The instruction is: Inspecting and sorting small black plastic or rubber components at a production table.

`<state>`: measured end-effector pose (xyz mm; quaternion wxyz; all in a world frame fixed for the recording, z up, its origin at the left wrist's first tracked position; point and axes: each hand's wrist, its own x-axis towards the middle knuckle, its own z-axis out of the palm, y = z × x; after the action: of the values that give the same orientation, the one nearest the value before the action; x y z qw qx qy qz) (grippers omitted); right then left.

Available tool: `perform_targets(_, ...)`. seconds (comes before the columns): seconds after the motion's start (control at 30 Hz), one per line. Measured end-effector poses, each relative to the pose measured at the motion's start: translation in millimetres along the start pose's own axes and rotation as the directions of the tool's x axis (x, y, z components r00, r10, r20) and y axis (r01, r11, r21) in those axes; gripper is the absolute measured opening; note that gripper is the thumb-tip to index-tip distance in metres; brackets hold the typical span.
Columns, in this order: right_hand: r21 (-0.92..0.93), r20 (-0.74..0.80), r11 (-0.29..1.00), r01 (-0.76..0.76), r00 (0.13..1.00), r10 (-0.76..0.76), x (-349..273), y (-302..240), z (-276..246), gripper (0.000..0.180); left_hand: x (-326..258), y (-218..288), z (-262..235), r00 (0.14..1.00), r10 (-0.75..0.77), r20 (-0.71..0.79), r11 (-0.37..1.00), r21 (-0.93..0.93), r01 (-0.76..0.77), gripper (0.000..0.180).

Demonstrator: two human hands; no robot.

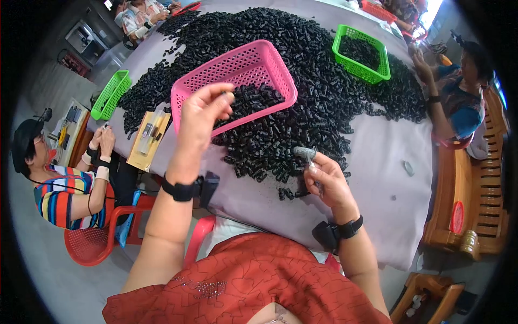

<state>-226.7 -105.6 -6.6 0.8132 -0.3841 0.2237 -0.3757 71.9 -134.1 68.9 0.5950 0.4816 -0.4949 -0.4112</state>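
My left hand point(208, 110) is over the near left side of a pink plastic basket point(179, 89), its thumb and fingers pinched together. A dark speck shows at those fingertips, too small to name. Small black ribbed plastic-looking pieces point(253, 100) lie inside the basket. My right hand point(330, 181) is at the near edge of a large heap of similar black pieces point(302, 108). Its thumb and fingers are curled together, and what they hold, if anything, is hidden. A grey cover point(305, 153) wraps the tip of its index finger.
Green baskets point(110, 94) point(385, 67) stand at the left and far right. A yellow tray point(141, 156) with a clear packet lies left of the pink basket. Co-workers sit around the cloth-covered table point(383, 162). A grey scrap point(408, 168) lies at right.
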Motion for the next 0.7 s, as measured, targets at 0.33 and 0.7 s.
perform_targets(0.33,-0.066,-0.114,0.996,0.063,0.991,-0.070,-4.7,-11.3,5.7,0.046,-79.6,-32.9,54.9,0.898,-0.049,0.437,0.918,0.374,-0.132,0.036)
perform_targets(0.7,-0.339,-0.171,0.941,-0.017,0.984,-0.044,-41.1,-16.4,44.7,0.035,-109.7,-75.0,68.6,0.738,0.045,0.674,0.698,0.507,-0.506,0.031)
